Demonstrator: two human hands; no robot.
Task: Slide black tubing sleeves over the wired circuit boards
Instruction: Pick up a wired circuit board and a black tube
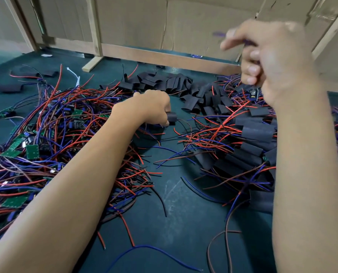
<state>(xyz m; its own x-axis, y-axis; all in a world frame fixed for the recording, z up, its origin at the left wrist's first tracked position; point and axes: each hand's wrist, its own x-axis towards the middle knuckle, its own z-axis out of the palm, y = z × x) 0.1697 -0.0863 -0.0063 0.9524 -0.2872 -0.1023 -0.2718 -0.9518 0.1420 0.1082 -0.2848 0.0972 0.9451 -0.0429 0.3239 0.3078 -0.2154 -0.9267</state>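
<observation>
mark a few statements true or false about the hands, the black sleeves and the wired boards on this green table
1. The left hand holds a short black tubing sleeve. True.
2. The right hand lies flat on the dark green table. False: it is raised, fingers curled round wires.
3. The bare green circuit boards lie mostly on the left. True.
4. The loose pile of empty black sleeves sits at the near edge. False: it lies at the far side.

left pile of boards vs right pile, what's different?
The left pile shows bare green boards, tangled in wires. The right pile has its boards covered by black sleeves, lying closer together. Both trail red, blue and black wires on the green table.
</observation>
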